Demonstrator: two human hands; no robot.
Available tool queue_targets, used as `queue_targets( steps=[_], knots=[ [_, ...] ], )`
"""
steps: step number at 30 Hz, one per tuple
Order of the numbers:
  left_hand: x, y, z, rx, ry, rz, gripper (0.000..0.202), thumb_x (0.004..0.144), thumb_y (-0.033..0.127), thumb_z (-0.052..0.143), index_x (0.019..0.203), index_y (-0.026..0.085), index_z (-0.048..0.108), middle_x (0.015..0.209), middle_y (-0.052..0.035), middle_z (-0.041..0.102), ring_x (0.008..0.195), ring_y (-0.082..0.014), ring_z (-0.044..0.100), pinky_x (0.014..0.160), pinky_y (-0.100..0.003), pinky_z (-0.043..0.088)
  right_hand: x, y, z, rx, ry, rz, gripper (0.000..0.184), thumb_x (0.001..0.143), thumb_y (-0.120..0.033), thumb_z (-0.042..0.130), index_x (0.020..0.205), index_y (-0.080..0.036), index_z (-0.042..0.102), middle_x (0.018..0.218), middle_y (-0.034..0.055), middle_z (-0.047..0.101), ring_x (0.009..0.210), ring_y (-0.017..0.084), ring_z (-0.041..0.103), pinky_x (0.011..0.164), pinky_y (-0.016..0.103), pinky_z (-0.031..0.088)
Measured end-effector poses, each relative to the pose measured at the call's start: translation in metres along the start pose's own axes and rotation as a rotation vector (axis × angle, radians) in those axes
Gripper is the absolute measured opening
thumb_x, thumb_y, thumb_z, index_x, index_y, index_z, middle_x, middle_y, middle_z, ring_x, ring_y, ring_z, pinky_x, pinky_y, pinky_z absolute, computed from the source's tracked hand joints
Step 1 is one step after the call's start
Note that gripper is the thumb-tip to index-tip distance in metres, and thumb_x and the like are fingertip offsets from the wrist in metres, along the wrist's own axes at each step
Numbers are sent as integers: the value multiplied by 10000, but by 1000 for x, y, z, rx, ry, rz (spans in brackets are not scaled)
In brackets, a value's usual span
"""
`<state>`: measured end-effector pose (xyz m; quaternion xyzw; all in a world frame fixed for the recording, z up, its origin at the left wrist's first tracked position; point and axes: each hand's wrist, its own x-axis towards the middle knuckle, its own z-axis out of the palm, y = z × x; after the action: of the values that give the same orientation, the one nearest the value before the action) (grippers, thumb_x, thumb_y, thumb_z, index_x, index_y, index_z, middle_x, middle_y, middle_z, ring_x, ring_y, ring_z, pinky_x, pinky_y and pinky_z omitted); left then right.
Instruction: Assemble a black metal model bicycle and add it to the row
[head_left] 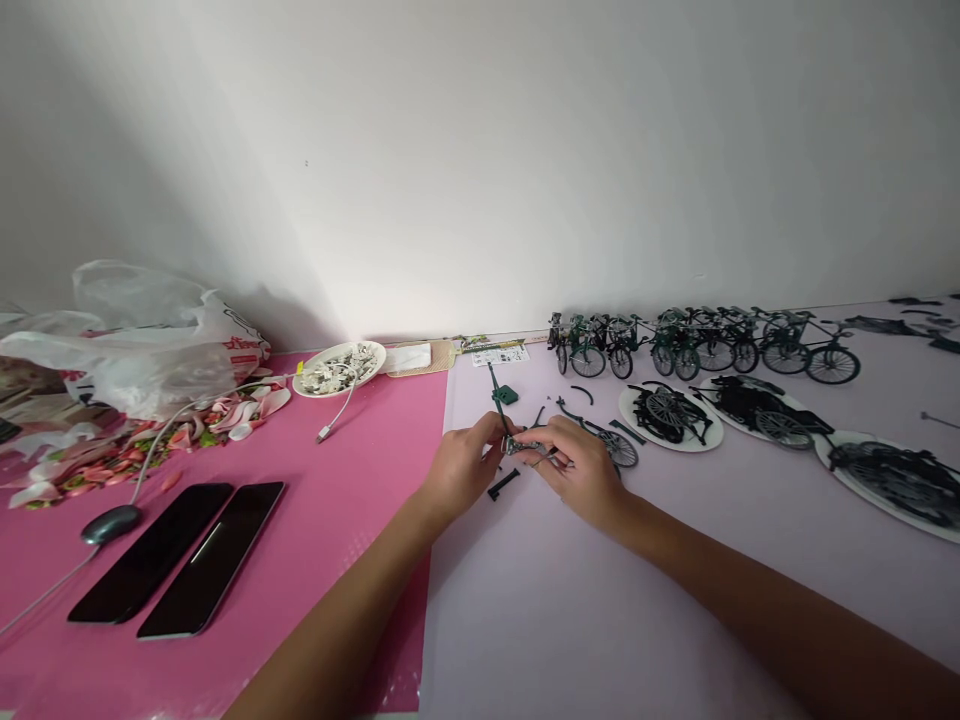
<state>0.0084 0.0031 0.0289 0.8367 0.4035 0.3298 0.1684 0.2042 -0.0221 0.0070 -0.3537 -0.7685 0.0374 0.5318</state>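
My left hand (461, 462) and my right hand (574, 465) meet over the pale table, both pinched on a small dark green model bicycle frame (517, 442) held between them. Its thin rod sticks up toward a green part (505, 394). A spoked wheel (619, 448) lies just right of my right hand. A short black piece (502, 484) rests on the table below my left hand, and curved black bits lie beyond the hands.
A row of finished model bicycles (697, 345) stands by the wall. White plates (671, 415) of dark parts sit right. On the pink mat (337, 520): two phones (180, 555), a mouse (111, 523), a dish of small parts (340, 367), a plastic bag (142, 345).
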Motion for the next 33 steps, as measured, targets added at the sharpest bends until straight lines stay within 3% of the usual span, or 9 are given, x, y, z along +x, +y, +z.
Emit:
queue_targets(
  steps=[7,13,19,26,33],
  knots=[
    [-1,2,1,-18,4,5,234,896,91,477,1023,250,593,888,25,750,761,-135,705,702,-228,509,0,-3,0,3,2,6,131,1012,-330,650,994,-246,749,691,10,601,569,151,502,575,285,464],
    [-1,2,0,29,-6,7,272,912,72,431,1046,255,583,1084,17,786,888,-154,753,774,-260,545,0,-3,0,18,-2,-5,110,1013,-251,630,1031,-247,738,731,18,632,603,158,549,596,289,485],
    [-1,-2,2,-26,31,-14,221,919,94,488,1047,249,580,1129,15,789,965,-163,767,805,-270,569,0,-1,0,42,6,-20,144,1018,-203,596,1063,-240,727,750,16,636,638,157,581,588,271,484],
    [0,-6,4,-201,65,-5,131,915,162,544,1005,241,598,1098,-17,797,923,-179,776,772,-289,615,1,-1,1,8,34,-69,93,1018,-227,633,1068,-221,712,736,3,613,581,133,519,556,258,446],
    [-3,-3,8,-157,242,11,97,916,199,602,996,234,643,1128,-28,800,789,-161,776,646,-259,619,4,-8,0,-27,90,-104,70,1002,-249,666,1036,-198,700,677,-20,553,525,114,437,519,253,393]
  ],
)
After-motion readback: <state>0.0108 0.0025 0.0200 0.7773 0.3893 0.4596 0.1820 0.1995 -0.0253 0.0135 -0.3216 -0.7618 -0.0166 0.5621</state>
